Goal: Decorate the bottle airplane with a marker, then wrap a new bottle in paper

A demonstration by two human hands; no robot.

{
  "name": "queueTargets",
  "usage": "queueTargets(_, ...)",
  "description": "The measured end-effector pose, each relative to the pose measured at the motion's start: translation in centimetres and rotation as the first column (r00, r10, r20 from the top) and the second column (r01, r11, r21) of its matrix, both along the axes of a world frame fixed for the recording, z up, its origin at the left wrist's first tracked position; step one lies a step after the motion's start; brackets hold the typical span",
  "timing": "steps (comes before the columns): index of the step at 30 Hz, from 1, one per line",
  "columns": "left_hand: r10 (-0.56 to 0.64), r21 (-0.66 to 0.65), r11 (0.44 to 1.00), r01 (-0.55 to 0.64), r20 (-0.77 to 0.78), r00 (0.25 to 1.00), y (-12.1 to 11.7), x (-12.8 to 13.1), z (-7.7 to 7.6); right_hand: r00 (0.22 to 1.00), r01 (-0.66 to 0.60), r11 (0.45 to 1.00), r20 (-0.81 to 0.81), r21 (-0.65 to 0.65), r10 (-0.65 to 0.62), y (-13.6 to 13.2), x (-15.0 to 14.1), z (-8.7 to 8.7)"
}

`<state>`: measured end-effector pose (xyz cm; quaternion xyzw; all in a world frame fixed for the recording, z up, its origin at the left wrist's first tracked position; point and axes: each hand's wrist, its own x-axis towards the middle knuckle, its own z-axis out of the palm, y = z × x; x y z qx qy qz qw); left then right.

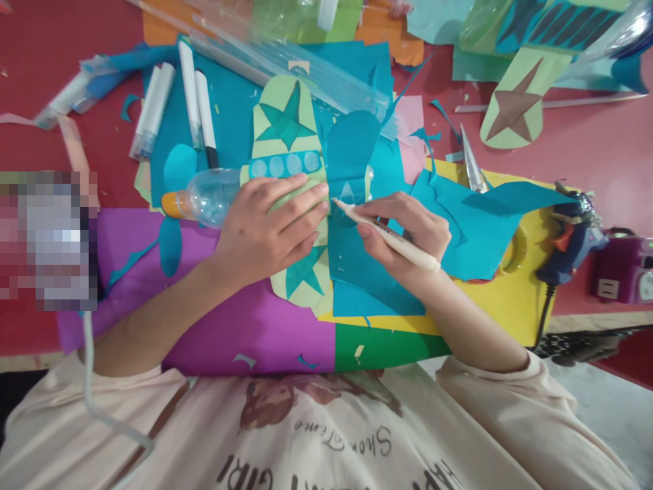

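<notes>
Left hand (275, 221), loosely open, rests on the paper-wrapped bottle (214, 196) toward the tabletop's (576, 150) near edge; right hand (415, 231) pinches a white marker (395, 239), its tip at the blue paper (347, 235).

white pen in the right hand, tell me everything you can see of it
The pen is slim and white, plastic by its look, with small dark print too blurred to read. Uncapped, it slants in the right hand, tip toward the upper left. The tip is at the blue paper; whether they touch is unclear.
</notes>
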<state>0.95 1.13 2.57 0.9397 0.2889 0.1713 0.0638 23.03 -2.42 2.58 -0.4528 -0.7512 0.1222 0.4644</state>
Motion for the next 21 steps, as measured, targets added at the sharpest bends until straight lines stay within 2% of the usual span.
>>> queueTargets(7,0.013,-0.036,0.999,-0.013,-0.019,1.000,-0.09,0.09,0.16,1.000,-0.030,0.999,-0.009,0.019,0.030,0.00,0.21,0.12)
queueTargets(12,0.043,0.001,0.999,-0.043,-0.071,0.997,-0.14,0.11,0.35,0.999,-0.034,0.999,-0.032,0.012,0.035,0.00,0.11,0.17)
queueTargets(17,0.028,0.013,1.000,-0.028,-0.057,0.998,-0.14,0.11,0.24,0.999,-0.026,1.000,-0.037,0.010,0.027,-0.02,0.07,0.16)
queueTargets(21,0.028,-0.038,0.999,-0.030,-0.045,0.999,-0.13,0.11,0.27,0.999,-0.029,1.000,-0.032,0.000,0.029,-0.06,0.17,0.20)
